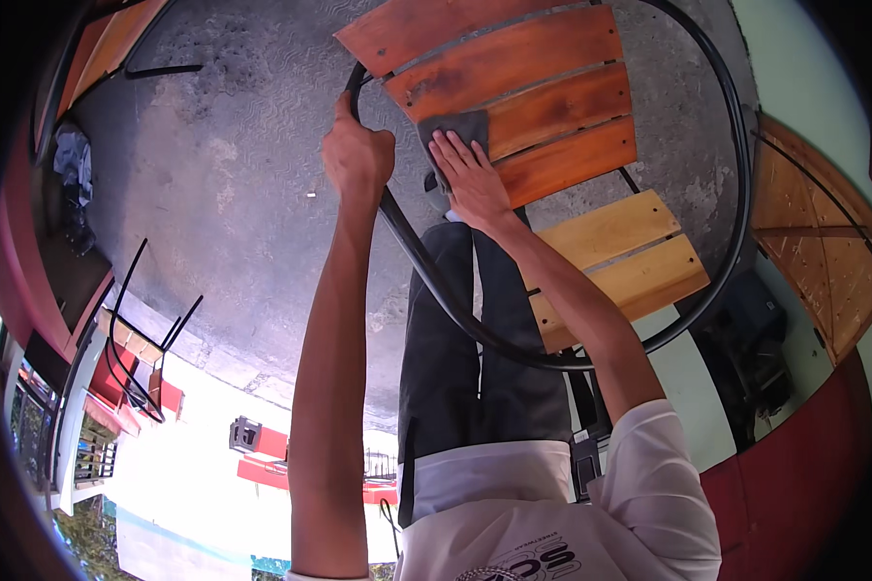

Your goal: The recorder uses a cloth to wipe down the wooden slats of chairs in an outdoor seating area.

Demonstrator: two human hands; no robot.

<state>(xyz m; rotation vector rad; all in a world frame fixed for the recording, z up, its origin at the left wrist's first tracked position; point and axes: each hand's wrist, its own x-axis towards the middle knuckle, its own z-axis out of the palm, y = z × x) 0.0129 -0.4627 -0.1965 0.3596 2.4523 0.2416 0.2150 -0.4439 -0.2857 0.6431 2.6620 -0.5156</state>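
A chair with a black metal tube frame (743, 167) lies before me. Several of its wooden slats (552, 94) are stained orange-brown with darker patches, while the others (610, 261) are pale yellow wood. My left hand (358, 149) grips the black tube at the left of the stained slats. Flat on a dark grey cloth or abrasive sheet (454, 125), my right hand (472, 174) presses it against the left ends of the lower stained slats. Its fingers are extended; the palm side is hidden.
Rough concrete floor (247, 167) spreads to the left. A wooden piece (806, 240) leans by the pale green wall (792, 65) at right. Another metal-framed chair (134, 338) stands at lower left, and a crumpled cloth or bag (73, 163) lies near the left edge.
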